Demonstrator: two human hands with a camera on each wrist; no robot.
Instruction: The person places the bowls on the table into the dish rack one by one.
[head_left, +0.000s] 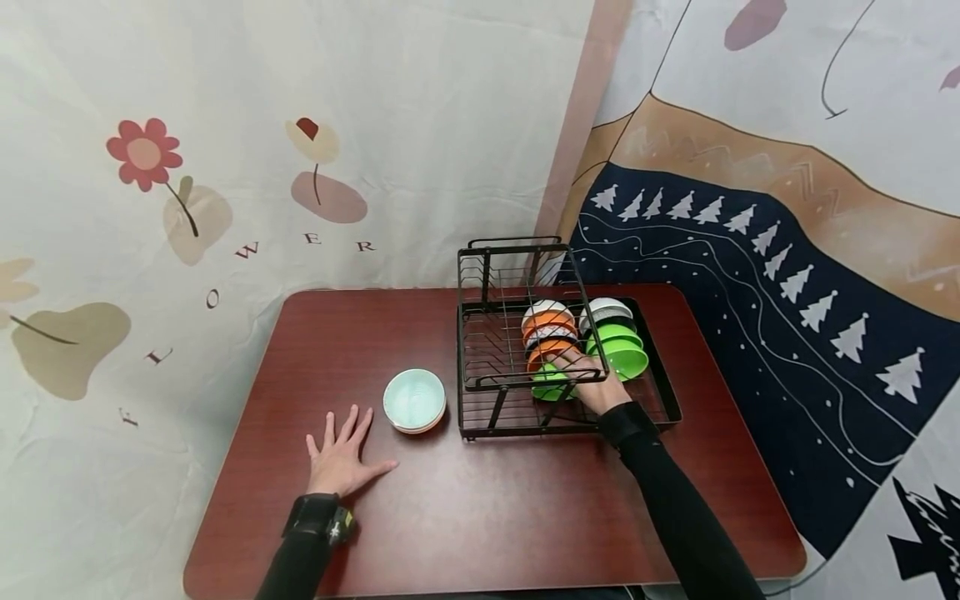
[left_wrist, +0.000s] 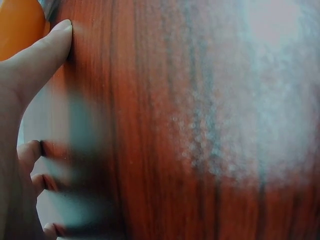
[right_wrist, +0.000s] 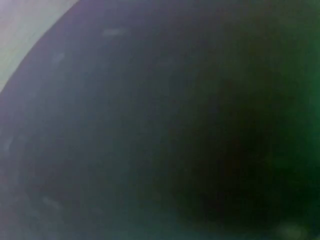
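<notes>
In the head view my right hand reaches into the black wire dish rack. Its fingers hold the rim of a green bowl at the front of a row, close behind which stands an orange bowl. Rack wires partly cover the fingertips. The right wrist view is dark and blurred. My left hand lies spread on the table, palm down and holding nothing. Just beyond its thumb sits a small stack of bowls with a pale blue bowl on top.
A second row of bowls, with a green bowl in front and a white bowl behind, stands to the right in the black tray. The rack's raised upper tier overhangs the left row. The brown table meets hanging cloth behind.
</notes>
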